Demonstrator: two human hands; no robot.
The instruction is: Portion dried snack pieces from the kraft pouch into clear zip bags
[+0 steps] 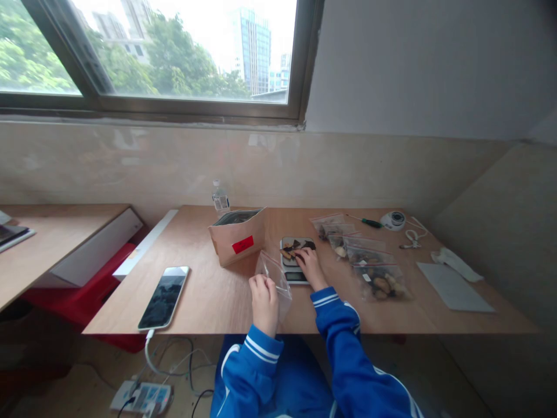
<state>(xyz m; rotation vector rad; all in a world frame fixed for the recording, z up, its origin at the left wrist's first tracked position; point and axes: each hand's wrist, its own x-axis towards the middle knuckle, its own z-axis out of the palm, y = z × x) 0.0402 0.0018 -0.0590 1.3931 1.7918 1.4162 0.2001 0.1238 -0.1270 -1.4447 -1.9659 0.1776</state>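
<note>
My left hand (pixel 264 299) is closed on a clear zip-top plastic bag (pixel 284 295), which hangs upright near the table's front edge. My right hand (pixel 311 268) reaches over a small kitchen scale (pixel 295 276). Its curled fingers are on brown and dark dried pieces (pixel 288 253) lying on the scale's plate; the fingertips are partly hidden. Just behind the bag stands a brown paper pouch (pixel 228 248) with a red label, its top open. To the right of the scale lie several clear zip bags (pixel 378 280) with dried pieces inside.
A phone (pixel 164 299) on a charging cable lies at the table's left. Behind the pouch stands a water bottle (pixel 220 198). At the right are a green-handled screwdriver (pixel 371 223), a white dome camera (pixel 394 220) with its cord, and a white sheet (pixel 452 287).
</note>
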